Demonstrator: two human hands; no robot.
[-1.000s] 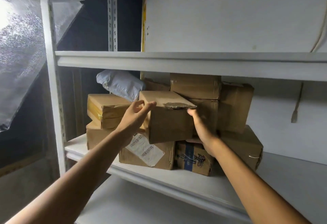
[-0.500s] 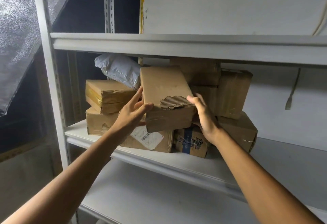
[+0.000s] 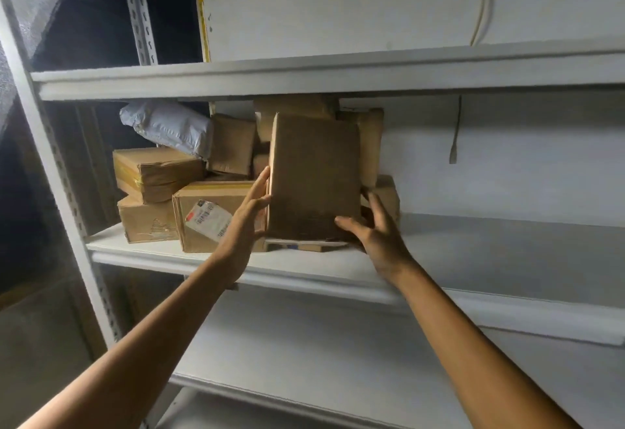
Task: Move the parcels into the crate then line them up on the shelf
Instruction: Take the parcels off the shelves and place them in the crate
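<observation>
Right now both hands carry one brown cardboard box (image 3: 314, 174), which stands nearly upright with its broad plain face turned outward, just above the front of the middle shelf (image 3: 473, 249). The left hand (image 3: 247, 215) presses flat against this box's left edge, fingers straight and close together. The right hand (image 3: 377, 235) cups its lower right corner, thumb laid across the front face and fingers spread past the right edge. Directly under the box lies a flat parcel (image 3: 304, 246) with a bit of blue showing. Just left of the box sits a labelled carton (image 3: 194, 212). Further left, a yellow-taped carton (image 3: 155, 171) is stacked on another carton (image 3: 145, 222). Up and left of the box, a grey plastic mailer (image 3: 169, 127) lies beside a small brown parcel (image 3: 231, 144). Behind the box on its right, more brown cartons (image 3: 372, 144) show.
</observation>
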